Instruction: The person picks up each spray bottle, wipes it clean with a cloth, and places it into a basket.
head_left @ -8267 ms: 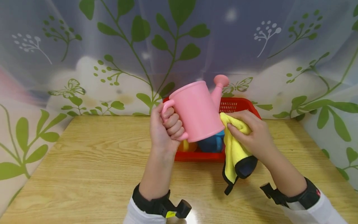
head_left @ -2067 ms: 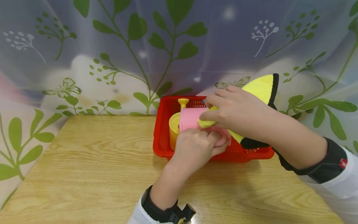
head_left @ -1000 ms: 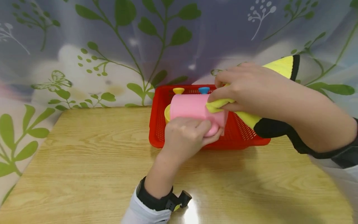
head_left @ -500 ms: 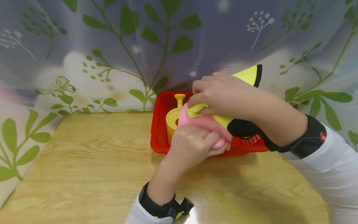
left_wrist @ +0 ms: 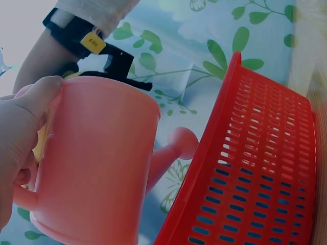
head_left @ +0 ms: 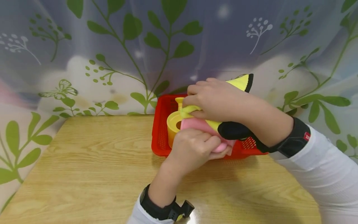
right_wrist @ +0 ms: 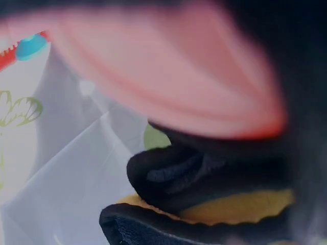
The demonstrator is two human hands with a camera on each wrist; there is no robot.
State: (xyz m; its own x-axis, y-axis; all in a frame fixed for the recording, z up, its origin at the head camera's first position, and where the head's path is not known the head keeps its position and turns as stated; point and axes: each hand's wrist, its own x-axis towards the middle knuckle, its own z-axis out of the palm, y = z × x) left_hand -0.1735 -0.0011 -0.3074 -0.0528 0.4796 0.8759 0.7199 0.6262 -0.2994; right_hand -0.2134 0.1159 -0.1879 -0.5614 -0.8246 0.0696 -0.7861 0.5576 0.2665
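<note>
My left hand (head_left: 193,149) grips the handle of a pink toy watering can (left_wrist: 99,153), which lies sideways over the red basket in the head view. In my right hand (head_left: 218,101) is a bunched yellow cloth (head_left: 241,83) with black edging. Its fingers press the cloth against the can's side, near the end at the left, and cover much of the can from above. The left wrist view shows the can's pink spout and round sprinkler head (left_wrist: 182,143) beside the basket wall. Close to the right wrist camera, the cloth's black edges hang below the can's rim.
The red perforated basket (head_left: 159,133) stands on the wooden table (head_left: 106,161), against a leaf-patterned backdrop. Inside it at the left sits a yellow watering can (head_left: 174,120). A blue sprinkler head (right_wrist: 30,47) shows at the right wrist view's edge.
Earlier the pink can was held higher with its spout up; now it is turned on its side, lower. Over the last second my right hand has slid the cloth leftward along it.
</note>
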